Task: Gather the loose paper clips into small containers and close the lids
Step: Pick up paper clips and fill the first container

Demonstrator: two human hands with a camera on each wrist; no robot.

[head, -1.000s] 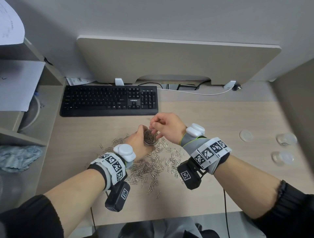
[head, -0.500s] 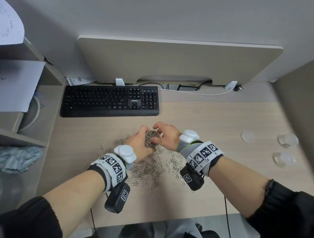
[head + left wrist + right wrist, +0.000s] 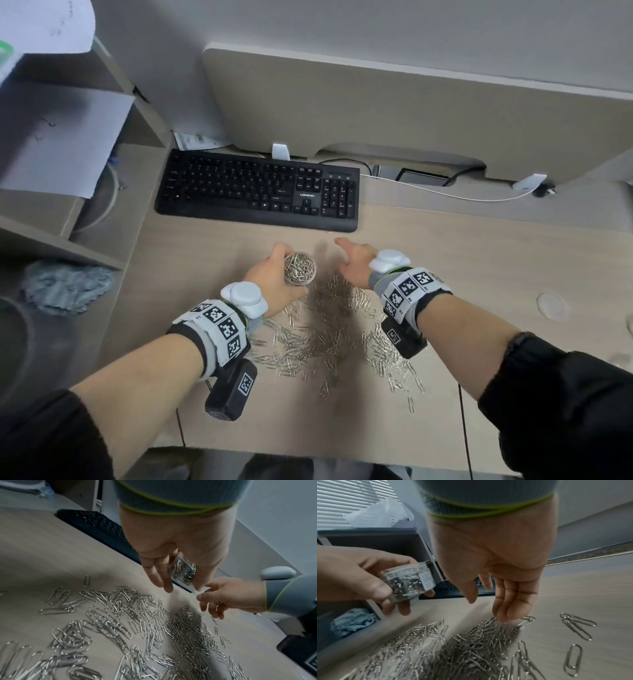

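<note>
Clear jar [image 3: 300,269], heaped full, is gripped in the left hand [image 3: 270,277] above the desk [image 3: 479,274]. Right hand [image 3: 354,265] hangs slack-fingered, empty, over the clips [image 3: 329,335]. A lid [image 3: 552,305] should be fetched while the jar is kept level.

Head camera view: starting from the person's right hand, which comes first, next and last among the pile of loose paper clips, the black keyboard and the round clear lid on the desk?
From the right hand:
1. Pile of loose paper clips, just below the fingers, toward the person.
2. Black keyboard, beyond the hand, at the back left of the desk.
3. Round clear lid, far off to the right on the desk.
</note>
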